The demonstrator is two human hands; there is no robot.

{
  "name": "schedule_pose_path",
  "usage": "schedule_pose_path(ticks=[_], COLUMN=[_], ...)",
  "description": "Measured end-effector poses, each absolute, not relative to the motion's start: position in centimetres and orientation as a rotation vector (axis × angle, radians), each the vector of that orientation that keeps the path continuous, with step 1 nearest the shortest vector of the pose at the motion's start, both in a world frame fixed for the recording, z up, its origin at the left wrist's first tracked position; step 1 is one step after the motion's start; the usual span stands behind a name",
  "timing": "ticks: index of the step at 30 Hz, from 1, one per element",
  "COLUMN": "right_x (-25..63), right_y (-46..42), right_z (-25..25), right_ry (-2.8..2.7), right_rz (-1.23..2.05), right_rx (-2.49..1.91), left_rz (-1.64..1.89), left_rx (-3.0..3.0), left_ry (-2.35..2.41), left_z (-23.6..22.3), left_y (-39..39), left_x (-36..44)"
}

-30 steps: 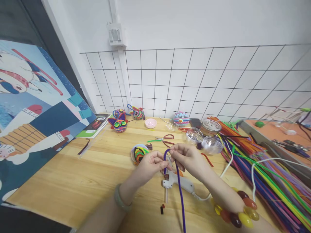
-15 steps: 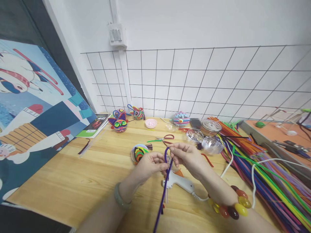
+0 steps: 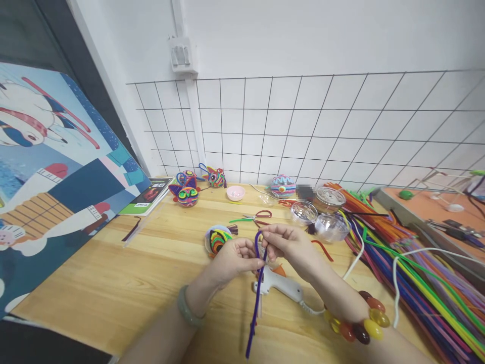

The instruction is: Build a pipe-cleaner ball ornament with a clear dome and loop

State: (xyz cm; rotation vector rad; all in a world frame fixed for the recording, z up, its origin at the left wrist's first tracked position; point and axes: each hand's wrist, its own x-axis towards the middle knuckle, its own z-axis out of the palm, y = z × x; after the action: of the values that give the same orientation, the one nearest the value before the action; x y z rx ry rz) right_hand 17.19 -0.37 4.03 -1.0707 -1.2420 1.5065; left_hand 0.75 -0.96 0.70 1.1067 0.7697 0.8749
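Both my hands meet above the wooden table (image 3: 113, 273), pinching a purple pipe cleaner (image 3: 256, 298). My left hand (image 3: 233, 260) grips it near its bent top with thumb and fingers closed. My right hand (image 3: 290, 246) pinches the loop at the top from the other side. The long free end hangs down toward me, past a white glue gun (image 3: 282, 285) that lies on the table just under my hands. A half-wrapped multicoloured ball (image 3: 217, 238) rests just left of my left hand.
A big heap of coloured pipe cleaners (image 3: 401, 258) fills the right of the table, with a white cord (image 3: 396, 283) across it. Clear plastic half-shells (image 3: 329, 226), red scissors (image 3: 259, 216), a pink bowl (image 3: 235, 192) and finished wrapped figures (image 3: 185, 193) lie behind. A poster (image 3: 45, 177) leans at left.
The pipe cleaner's free end swung from hanging right of centre to hanging left, then settled a little. My hands shifted slightly and kept their pinch.
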Motion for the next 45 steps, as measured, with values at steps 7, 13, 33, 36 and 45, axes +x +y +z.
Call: schedule_pose_path(ticks=[7,13,33,36,45], right_x=[18.4,18.2,18.1,18.0,18.4], right_y=[-0.1,-0.3,-0.2,-0.1,0.2], right_z=[4.9,4.4,3.7,3.5,3.7], right_ry=[-1.303,-1.442,-1.552,-1.552,-1.506], right_rz=[1.465,1.463,1.618,1.595,1.55], right_rx=[-1.118,-1.129,-1.09,-1.093,-1.089], left_rz=[0.863,0.772,0.702,0.706,0.737], left_rx=[1.116,1.137,1.173,1.171,1.14], left_ry=[0.787,0.735,0.735,0.733,0.76], left_z=[0.5,0.3,-0.4,-0.2,0.3], left_y=[-0.8,-1.0,-0.7,-0.7,-0.8], left_x=[0.7,0.5,0.3,0.3,0.4])
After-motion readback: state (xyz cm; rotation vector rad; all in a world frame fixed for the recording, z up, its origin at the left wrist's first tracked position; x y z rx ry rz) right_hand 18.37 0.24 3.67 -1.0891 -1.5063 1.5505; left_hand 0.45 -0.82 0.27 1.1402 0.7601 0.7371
